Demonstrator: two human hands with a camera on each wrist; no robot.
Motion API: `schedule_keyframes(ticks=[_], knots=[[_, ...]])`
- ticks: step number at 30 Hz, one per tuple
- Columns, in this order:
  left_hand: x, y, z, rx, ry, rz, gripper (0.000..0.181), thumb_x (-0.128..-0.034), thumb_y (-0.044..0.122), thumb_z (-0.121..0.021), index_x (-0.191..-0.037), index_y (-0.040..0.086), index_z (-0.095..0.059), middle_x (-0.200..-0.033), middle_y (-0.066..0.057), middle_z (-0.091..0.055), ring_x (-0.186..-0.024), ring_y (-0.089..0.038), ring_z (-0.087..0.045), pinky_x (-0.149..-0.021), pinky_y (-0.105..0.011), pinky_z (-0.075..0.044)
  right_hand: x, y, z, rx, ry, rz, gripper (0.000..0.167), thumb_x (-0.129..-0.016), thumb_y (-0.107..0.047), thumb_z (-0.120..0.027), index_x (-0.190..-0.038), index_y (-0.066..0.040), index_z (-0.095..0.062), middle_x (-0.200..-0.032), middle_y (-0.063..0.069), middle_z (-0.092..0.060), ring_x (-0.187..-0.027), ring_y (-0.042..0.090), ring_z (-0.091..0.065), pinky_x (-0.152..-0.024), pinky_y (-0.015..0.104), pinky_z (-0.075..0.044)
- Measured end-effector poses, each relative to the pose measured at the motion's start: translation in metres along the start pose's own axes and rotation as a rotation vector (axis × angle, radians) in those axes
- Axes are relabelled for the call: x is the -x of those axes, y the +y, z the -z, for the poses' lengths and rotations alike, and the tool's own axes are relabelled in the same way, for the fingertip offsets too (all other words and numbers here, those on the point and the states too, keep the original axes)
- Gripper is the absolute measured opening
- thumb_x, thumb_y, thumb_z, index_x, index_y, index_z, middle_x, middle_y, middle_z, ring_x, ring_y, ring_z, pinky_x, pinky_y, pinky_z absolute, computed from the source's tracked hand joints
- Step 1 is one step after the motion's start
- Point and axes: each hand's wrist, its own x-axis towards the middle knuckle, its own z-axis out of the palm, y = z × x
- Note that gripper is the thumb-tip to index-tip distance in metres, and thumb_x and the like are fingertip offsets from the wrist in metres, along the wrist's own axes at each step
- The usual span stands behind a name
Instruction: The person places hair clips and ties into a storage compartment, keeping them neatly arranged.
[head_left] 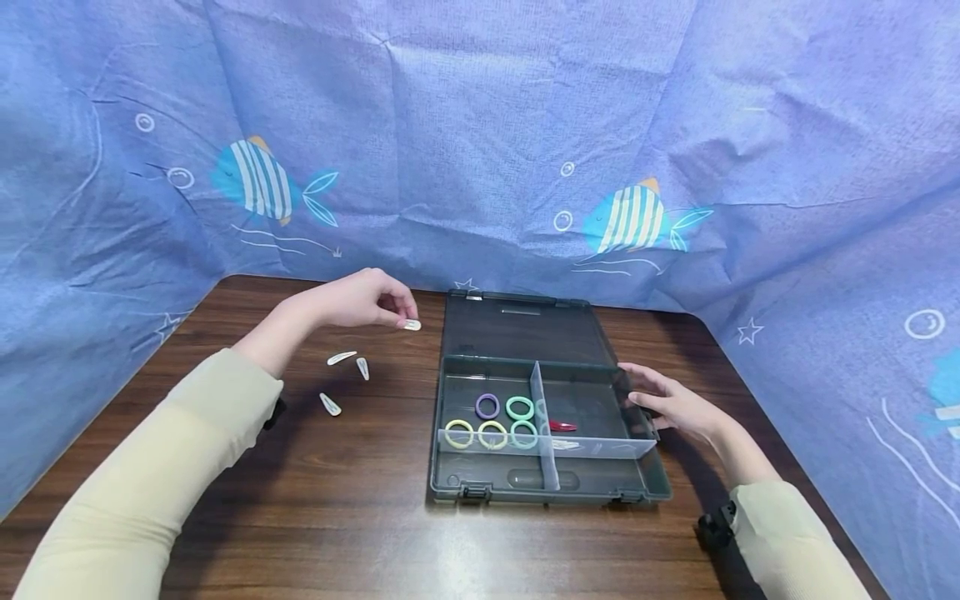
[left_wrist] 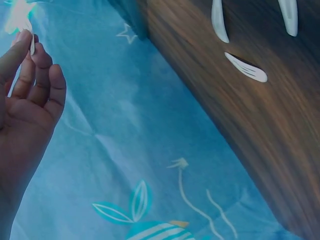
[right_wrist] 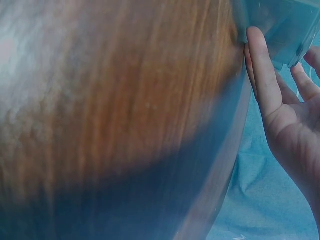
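Note:
In the head view my left hand (head_left: 367,300) pinches a white snap hair clip (head_left: 412,325) between thumb and fingertips, above the table's back left part. The left wrist view shows this hand (left_wrist: 32,95) with the clip (left_wrist: 32,44) edge-on. White hair clips (head_left: 330,404) lie on the table below it. My right hand (head_left: 675,404) touches the right side of an open dark divided box (head_left: 551,498), its fingers fairly straight. The right wrist view shows that hand (right_wrist: 295,115) against the box's translucent wall (right_wrist: 285,30).
Inside the box are several hair ties, including a purple one (head_left: 487,407) and a green one (head_left: 520,407), plus a red hair clip (head_left: 562,426). White clips (head_left: 564,445) show through a clear divider (head_left: 600,447). The lid (head_left: 525,333) lies back. A blue curtain (head_left: 480,125) borders the table.

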Motion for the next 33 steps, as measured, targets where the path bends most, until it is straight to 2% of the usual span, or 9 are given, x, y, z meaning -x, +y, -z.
schedule_keyframes(ticks=[6, 12, 18, 21, 28, 33], knots=[[-0.014, 0.015, 0.000, 0.019, -0.007, -0.036, 0.012, -0.0841, 0.014, -0.070, -0.095, 0.017, -0.070, -0.080, 0.006, -0.066, -0.076, -0.010, -0.059, -0.074, -0.029, -0.046, 0.000, 0.000, 0.000, 0.008, -0.001, -0.005, 0.060, -0.100, -0.028, -0.045, -0.151, -0.020, -0.015, -0.152, 0.021, -0.016, -0.127, 0.036, -0.040, -0.088, 0.052, -0.046], [-0.029, 0.029, -0.003, 0.082, -0.025, -0.058, 0.014, -0.0848, 0.010, -0.068, -0.098, 0.015, -0.070, -0.082, -0.002, -0.067, -0.075, -0.012, -0.060, -0.073, -0.031, -0.047, 0.000, -0.002, 0.000, 0.023, 0.009, 0.005, 0.060, -0.100, -0.026, -0.046, -0.151, -0.018, -0.016, -0.149, 0.024, -0.024, -0.124, 0.034, -0.043, -0.086, 0.051, -0.047], [-0.043, 0.041, -0.006, 0.110, -0.047, -0.070, 0.014, -0.0861, 0.009, -0.067, -0.100, 0.013, -0.069, -0.083, -0.002, -0.067, -0.075, -0.014, -0.061, -0.073, -0.030, -0.047, -0.001, -0.001, 0.000, 0.009, -0.002, 0.004, 0.061, -0.100, -0.027, -0.046, -0.151, -0.018, -0.015, -0.152, 0.023, -0.017, -0.126, 0.037, -0.041, -0.087, 0.052, -0.046], [-0.050, 0.047, -0.007, 0.111, -0.059, -0.081, 0.013, -0.0867, 0.011, -0.067, -0.099, 0.013, -0.069, -0.084, -0.001, -0.066, -0.076, -0.014, -0.061, -0.073, -0.030, -0.048, 0.000, 0.000, 0.001, 0.008, -0.008, 0.002, 0.061, -0.100, -0.028, -0.045, -0.151, -0.019, -0.013, -0.153, 0.022, -0.012, -0.125, 0.033, -0.043, -0.088, 0.054, -0.046], [-0.067, 0.060, -0.011, 0.116, -0.096, -0.097, 0.012, -0.0881, 0.014, -0.066, -0.099, 0.015, -0.068, -0.086, -0.003, -0.067, -0.073, -0.013, -0.060, -0.069, -0.028, -0.047, 0.000, 0.001, 0.001, 0.007, -0.002, -0.007, 0.061, -0.100, -0.029, -0.046, -0.151, -0.022, -0.014, -0.153, 0.020, -0.013, -0.119, 0.018, -0.048, -0.089, 0.053, -0.046], [-0.079, 0.073, -0.016, 0.109, -0.124, -0.098, 0.010, -0.0890, 0.014, -0.064, -0.099, 0.016, -0.066, -0.085, -0.004, -0.066, -0.071, -0.016, -0.060, -0.068, -0.027, -0.046, 0.000, 0.001, 0.002, 0.014, -0.006, -0.011, 0.061, -0.100, -0.030, -0.046, -0.151, -0.022, -0.014, -0.153, 0.021, -0.012, -0.120, 0.018, -0.048, -0.089, 0.053, -0.046]])
